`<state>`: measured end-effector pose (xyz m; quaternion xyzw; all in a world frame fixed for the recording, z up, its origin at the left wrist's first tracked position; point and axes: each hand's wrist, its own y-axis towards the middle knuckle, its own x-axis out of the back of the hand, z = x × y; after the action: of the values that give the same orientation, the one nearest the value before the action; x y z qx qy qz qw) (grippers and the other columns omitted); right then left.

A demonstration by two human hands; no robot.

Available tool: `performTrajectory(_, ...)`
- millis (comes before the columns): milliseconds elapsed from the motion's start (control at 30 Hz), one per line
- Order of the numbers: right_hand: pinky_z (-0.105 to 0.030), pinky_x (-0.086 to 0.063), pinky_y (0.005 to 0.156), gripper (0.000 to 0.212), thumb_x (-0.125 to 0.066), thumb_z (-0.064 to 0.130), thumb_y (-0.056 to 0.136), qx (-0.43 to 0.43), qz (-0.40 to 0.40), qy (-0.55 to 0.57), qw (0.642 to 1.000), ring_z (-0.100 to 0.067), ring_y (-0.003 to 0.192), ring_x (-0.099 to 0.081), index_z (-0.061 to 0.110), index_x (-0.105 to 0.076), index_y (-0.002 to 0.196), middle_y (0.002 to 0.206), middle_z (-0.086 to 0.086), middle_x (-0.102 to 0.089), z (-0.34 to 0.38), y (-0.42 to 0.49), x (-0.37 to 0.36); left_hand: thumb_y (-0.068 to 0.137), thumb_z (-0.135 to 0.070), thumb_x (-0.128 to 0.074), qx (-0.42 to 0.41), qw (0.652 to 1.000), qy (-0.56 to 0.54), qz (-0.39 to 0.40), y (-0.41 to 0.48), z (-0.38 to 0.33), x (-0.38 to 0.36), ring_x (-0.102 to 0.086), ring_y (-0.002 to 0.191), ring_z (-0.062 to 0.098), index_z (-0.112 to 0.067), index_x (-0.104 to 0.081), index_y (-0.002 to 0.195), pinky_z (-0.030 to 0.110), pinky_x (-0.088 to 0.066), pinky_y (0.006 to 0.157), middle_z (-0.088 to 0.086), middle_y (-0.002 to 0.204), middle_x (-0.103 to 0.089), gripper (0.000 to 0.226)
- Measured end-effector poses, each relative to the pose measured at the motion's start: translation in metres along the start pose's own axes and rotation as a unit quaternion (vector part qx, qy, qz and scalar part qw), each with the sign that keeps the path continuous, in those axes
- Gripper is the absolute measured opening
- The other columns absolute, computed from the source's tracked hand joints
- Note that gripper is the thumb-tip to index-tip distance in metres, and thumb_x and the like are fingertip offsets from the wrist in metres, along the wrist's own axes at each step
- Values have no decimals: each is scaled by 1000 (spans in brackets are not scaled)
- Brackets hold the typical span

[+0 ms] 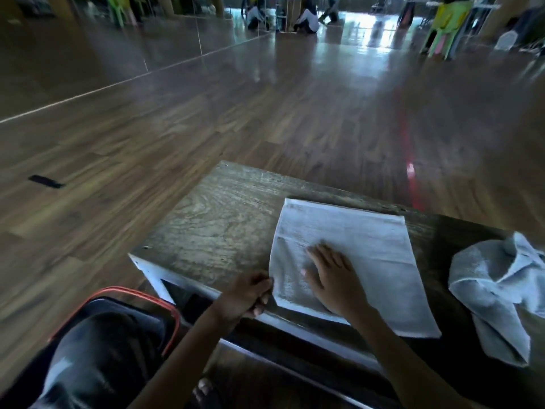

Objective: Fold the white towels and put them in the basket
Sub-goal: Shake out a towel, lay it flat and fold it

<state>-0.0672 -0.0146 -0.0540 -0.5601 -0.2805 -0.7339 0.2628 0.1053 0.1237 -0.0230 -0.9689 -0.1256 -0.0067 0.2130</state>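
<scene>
Currently, one white towel is laid flat on the right half of the low wooden table. Its near right corner is draped over the table's front edge.

The right hand is laid palm-down on the towel's near left portion. Its fingers are held straight and slightly spread, and nothing is gripped by it.

The left hand is placed at the towel's left edge, close to the front of the table. Its fingers are curled, and the edge of the cloth is pinched between thumb and fingertips.

A second white towel, crumpled and unfolded, is heaped on the table just right of the flat one and apart from it. Part of it is hung over the front edge.

The basket, dark with a red rim, is set low at the table's near left corner, beneath the left forearm. Its contents cannot be made out.

Wooden floor is seen beyond the table, crossed by a red line.
</scene>
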Motion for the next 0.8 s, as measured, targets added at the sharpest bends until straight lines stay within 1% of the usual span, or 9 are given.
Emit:
performTrajectory(100, -37, -17, 116, 62, -18, 56, 91, -13, -10, -6, 1000, -16, 144, -20, 25, -37, 142, 152, -1, -33, 2, -4, -1, 97, -22, -52, -17, 1000, -22, 1, -7, 2, -2, -40, 39, 10, -9, -57, 87, 15, -26, 38, -2, 56, -49, 17)
performTrajectory(200, -35, -13, 116, 62, -18, 57, 91, -14, -10, -10, 1000, -14, 145, -18, 26, -36, 142, 153, 0, -31, 3, -3, -1, 95, -25, -56, -9, 1000, -17, 7, -13, 5, 2, -41, 39, 10, -10, -58, 79, 15, -27, 38, -3, 54, -47, 22)
performTrajectory(300, -34, -12, 117, 63, -17, 58, 91, -11, -9, -6, 1000, -12, 145, -14, 27, -35, 143, 154, 1, -29, 0, -2, -3, 94, -29, -58, -3, 999, 36, 5, -18, 7, 12, -46, 38, 10, -13, -56, 73, 17, -31, 38, -4, 51, -48, 27)
performTrajectory(367, -34, -13, 116, 63, -18, 58, 91, -11, -13, -10, 1000, -12, 145, -14, 28, -35, 143, 154, 2, -29, -1, -2, -4, 92, -34, -58, -20, 995, 98, -3, -19, 7, 19, -49, 37, 10, -12, -53, 71, 19, -34, 38, -4, 47, -50, 32)
performTrajectory(467, -35, -14, 116, 62, -19, 58, 91, -13, -16, -10, 1000, -12, 145, -16, 27, -37, 142, 154, 1, -30, -2, -1, -5, 91, -36, -59, -47, 986, 160, -2, -22, 8, 23, -52, 39, 12, -11, -56, 75, 22, -38, 42, -3, 48, -53, 30)
performTrajectory(600, -36, -14, 118, 63, -17, 59, 91, -17, -18, -7, 1000, -11, 145, -14, 27, -35, 143, 155, 2, -27, -1, -2, -5, 91, -31, -61, -68, 979, 189, 21, -27, 10, 18, -52, 41, 10, -19, -63, 89, 19, -42, 45, -2, 54, -58, 13)
performTrajectory(700, -37, -13, 118, 65, -16, 59, 90, -18, -15, 2, 1000, -10, 145, -13, 28, -34, 143, 156, 2, -24, -1, -2, -5, 90, -30, -63, -72, 980, 183, -17, -29, 13, 14, -55, 42, 12, -12, -62, 84, 16, -40, 42, -1, 52, -58, 19)
performTrajectory(800, -36, -12, 118, 66, -16, 60, 89, -19, -17, 11, 1000, -10, 145, -12, 27, -33, 143, 157, 2, -23, 0, -3, -4, 88, -32, -66, -72, 981, 175, -44, -32, 15, 13, -58, 43, 15, -6, -62, 83, 17, -42, 43, 2, 55, -61, 26)
